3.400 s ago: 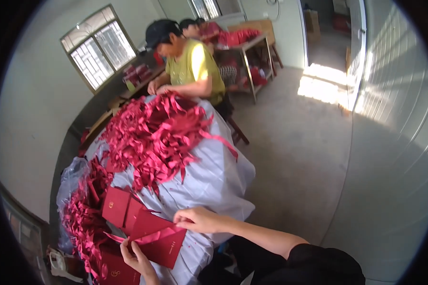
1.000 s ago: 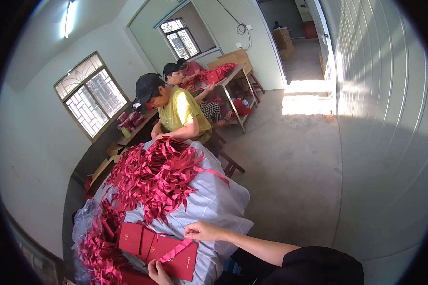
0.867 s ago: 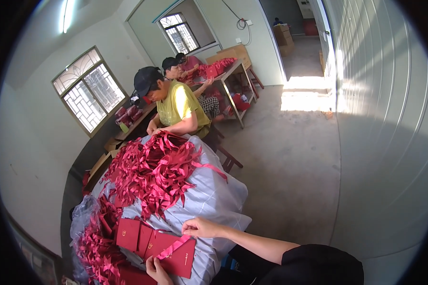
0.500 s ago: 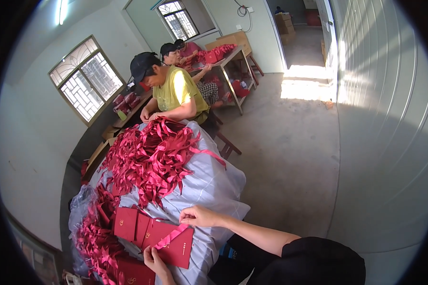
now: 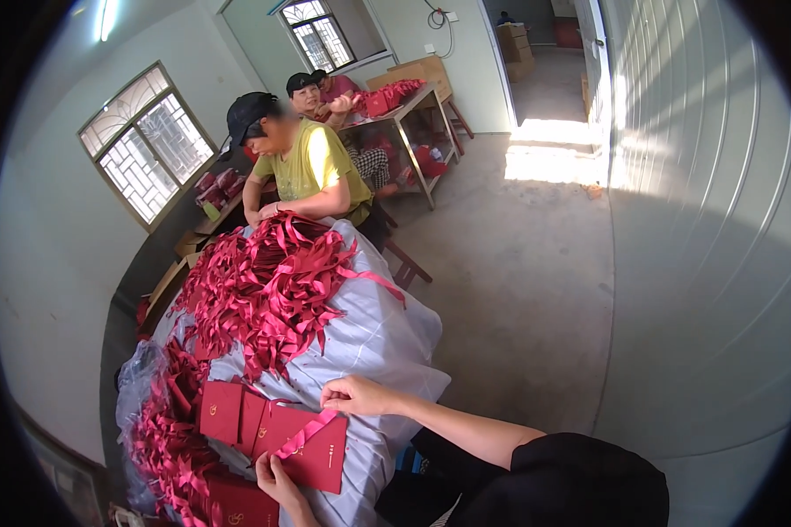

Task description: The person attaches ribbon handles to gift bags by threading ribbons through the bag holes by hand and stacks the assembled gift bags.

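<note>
A pink-red ribbon (image 5: 306, 434) runs slantwise over a flat dark red folder-like piece (image 5: 323, 470) with small gold print. My right hand (image 5: 357, 395) pinches the ribbon's upper end near the piece's top edge. At the lower end, the fingers of my left hand (image 5: 277, 483) close on the ribbon by the piece's left edge. Other dark red pieces (image 5: 221, 413) lie partly overlapped just to the left. Another red piece (image 5: 242, 502) with a gold mark is beside my left wrist.
A big heap of red ribboned pieces (image 5: 268, 294) covers the far part of the white cloth (image 5: 382, 329). More ribbons (image 5: 163, 422) lie by clear plastic (image 5: 136, 386) at left. A co-worker in yellow (image 5: 312, 171) sits beyond the heap; others sit at a farther table (image 5: 404, 110).
The whole view has shifted slightly. My hands and the ribbon keep nearly the same pose. A co-worker at the far table has raised a hand and turned their head.
</note>
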A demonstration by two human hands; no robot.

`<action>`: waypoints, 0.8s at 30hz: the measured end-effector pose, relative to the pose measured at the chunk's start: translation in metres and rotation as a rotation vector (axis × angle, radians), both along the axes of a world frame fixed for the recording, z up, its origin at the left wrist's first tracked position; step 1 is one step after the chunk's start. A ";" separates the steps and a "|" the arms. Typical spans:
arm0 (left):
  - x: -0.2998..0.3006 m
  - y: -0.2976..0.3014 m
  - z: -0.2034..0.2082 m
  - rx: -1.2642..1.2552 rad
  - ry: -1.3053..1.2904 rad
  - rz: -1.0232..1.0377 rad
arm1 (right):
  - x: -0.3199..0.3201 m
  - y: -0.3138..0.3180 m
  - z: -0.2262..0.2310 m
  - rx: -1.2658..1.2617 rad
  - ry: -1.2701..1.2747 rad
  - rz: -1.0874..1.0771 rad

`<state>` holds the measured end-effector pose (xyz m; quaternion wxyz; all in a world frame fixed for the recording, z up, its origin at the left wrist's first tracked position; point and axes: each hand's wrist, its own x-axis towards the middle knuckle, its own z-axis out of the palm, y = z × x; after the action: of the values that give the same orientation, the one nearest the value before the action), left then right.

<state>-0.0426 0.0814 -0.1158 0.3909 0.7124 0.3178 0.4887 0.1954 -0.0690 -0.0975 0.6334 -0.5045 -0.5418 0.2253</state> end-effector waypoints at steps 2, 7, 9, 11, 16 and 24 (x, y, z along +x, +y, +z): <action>0.000 0.002 -0.002 -0.007 -0.017 -0.019 | 0.001 -0.003 0.004 -0.106 0.066 0.023; 0.001 0.001 -0.001 0.013 0.009 -0.018 | 0.000 -0.006 0.007 -0.071 0.025 -0.020; 0.002 -0.001 0.002 0.006 0.000 -0.015 | 0.000 -0.003 0.005 -0.069 0.022 -0.022; 0.000 -0.002 0.004 0.051 0.012 0.007 | -0.001 0.002 0.001 -0.014 -0.016 -0.017; -0.002 0.000 0.009 0.007 -0.037 -0.014 | 0.002 0.004 -0.002 -0.016 0.027 0.027; -0.013 -0.028 0.063 0.288 -0.031 0.021 | 0.007 0.000 0.001 -0.045 0.318 0.260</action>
<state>-0.0558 0.0536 -0.0524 0.2843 0.7500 0.2458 0.5443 0.2025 -0.0689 -0.0963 0.6650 -0.4025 -0.4902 0.3942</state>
